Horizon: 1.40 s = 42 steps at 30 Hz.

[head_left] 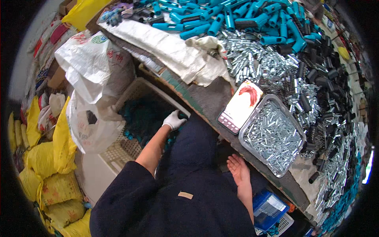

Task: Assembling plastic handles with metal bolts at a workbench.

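Observation:
My left hand (173,120), in a white glove, is at the right side of a pale plastic basket (136,83), next to its rim. Its fingers curl round something dark that I cannot make out. Dark teal pieces (144,114) lie inside the basket, partly in shadow. My right hand (238,170) is bare and held beside the bench edge, fingers stretched out and palm showing, with nothing in it. Nearest to it on the bench is a metal tray (242,136) filled with small silvery pins (272,136).
A lit phone (241,103) lies beside the tray. Teal handles (233,17), silvery metal parts (252,59) and black sleeves (325,81) are heaped on the bench (201,98). White plastic bags (89,67) and yellow sacks (51,158) stand left; a blue bin (268,207) sits lower right.

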Available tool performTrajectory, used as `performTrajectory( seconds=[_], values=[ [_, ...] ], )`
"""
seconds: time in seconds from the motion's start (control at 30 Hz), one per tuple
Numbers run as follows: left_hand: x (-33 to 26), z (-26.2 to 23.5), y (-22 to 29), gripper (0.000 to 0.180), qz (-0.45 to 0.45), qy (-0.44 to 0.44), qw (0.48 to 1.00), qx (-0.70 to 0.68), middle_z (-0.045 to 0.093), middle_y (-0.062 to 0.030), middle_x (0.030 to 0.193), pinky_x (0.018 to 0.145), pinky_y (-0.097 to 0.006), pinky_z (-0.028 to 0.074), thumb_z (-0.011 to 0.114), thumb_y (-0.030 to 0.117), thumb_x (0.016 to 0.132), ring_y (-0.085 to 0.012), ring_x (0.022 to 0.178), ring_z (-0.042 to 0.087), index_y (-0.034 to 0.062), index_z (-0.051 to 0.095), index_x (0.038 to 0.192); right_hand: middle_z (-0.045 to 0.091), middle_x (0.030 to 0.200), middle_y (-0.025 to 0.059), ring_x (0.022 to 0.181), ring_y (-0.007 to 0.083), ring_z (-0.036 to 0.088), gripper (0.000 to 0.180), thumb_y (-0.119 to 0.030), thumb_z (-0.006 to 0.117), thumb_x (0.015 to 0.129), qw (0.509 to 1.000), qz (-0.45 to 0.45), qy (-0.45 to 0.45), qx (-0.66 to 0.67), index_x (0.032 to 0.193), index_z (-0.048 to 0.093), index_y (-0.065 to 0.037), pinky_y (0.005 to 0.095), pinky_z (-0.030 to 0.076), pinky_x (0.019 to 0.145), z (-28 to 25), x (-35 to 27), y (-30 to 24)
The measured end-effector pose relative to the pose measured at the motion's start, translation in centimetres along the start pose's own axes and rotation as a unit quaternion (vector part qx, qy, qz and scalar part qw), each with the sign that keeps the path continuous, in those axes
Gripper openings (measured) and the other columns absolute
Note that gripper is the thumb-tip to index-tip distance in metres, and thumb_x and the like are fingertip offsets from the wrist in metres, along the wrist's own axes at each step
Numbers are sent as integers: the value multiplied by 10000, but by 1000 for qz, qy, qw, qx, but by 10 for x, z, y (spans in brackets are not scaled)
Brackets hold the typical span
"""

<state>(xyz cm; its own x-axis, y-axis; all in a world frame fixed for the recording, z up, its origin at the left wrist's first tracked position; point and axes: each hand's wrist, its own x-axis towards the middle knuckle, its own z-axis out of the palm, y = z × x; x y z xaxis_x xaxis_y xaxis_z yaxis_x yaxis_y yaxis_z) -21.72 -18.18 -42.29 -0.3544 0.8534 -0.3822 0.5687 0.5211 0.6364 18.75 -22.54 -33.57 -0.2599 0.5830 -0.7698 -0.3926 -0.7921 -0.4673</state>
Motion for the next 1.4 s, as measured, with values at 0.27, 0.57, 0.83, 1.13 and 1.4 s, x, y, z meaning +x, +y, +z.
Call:
performTrajectory(
  seconds=[0.27, 0.57, 0.83, 1.13, 1.4],
  values=[
    [42, -10, 26, 542, -59, -136, 974, 173, 656, -168, 1153, 904, -420, 488, 642, 498, 788, -347, 1055, 627, 78, 678, 1129, 666, 1121, 146, 984, 209, 660, 367, -275, 492, 995, 981, -31, 34, -189, 1224, 569, 1, 300, 507, 842, 17, -66, -35],
    [15, -91, -153, 463, 16, -88, 958, 274, 599, -230, 1188, 941, -438, 450, 609, 320, 847, -386, 1122, 552, 2, 602, 1183, 681, 1081, 99, 917, 161, 652, 274, -106, 542, 951, 917, -202, -111, -325, 1190, 616, 7, 299, 517, 824, 25, -171, -153],
    [-33, -67, -8, 378, 53, 278, 956, 79, 531, -206, 1270, 995, -428, 407, 553, 161, 921, -374, 1181, 514, -2, 526, 1261, 672, 980, 151, 862, 277, 650, 254, -130, 579, 916, 524, -531, 483, -458, 1145, 615, -26, 391, 502, 758, -76, -120, -302],
    [-92, -120, 187, 334, 352, 407, 840, -66, 533, -185, 1243, 1009, -414, 389, 537, 1, 884, -324, 1161, 513, -47, 553, 1214, 675, 868, 165, 813, 342, 648, 128, -149, 646, 854, 496, -400, 549, -541, 878, 652, -24, 414, 499, 715, -99, -106, -329],
    [-57, -94, 257, 285, 380, 390, 830, -121, 548, -145, 1211, 970, -370, 407, 546, 31, 909, -267, 1112, 528, -40, 576, 1184, 657, 743, 81, 680, 147, 608, 265, -235, 623, 926, 488, -568, 542, -381, 867, 639, 23, 306, 467, 641, -84, -175, -339]
  ],
)
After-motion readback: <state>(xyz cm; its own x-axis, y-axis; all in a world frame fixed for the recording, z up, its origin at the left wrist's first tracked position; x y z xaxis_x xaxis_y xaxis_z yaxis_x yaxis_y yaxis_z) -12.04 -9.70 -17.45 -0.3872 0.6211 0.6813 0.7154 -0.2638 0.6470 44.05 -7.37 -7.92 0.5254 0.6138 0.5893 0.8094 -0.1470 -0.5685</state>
